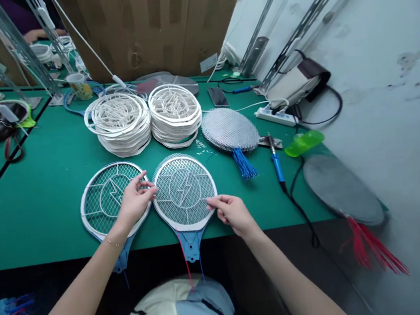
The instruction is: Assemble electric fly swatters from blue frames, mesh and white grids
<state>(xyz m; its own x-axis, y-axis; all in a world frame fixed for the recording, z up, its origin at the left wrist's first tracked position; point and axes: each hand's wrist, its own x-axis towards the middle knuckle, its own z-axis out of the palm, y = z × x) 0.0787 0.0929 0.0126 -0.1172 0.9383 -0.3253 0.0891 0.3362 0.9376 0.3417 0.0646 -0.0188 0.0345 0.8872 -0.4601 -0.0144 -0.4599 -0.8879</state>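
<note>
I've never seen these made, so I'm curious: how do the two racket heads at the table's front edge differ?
The left racket head shows a wide, open mesh; the right racket head looks finer and denser. One blue wire shows below the left; a red wire and a blue one hang from the right. Both have white lightning-bolt rings and blue necks.
</note>
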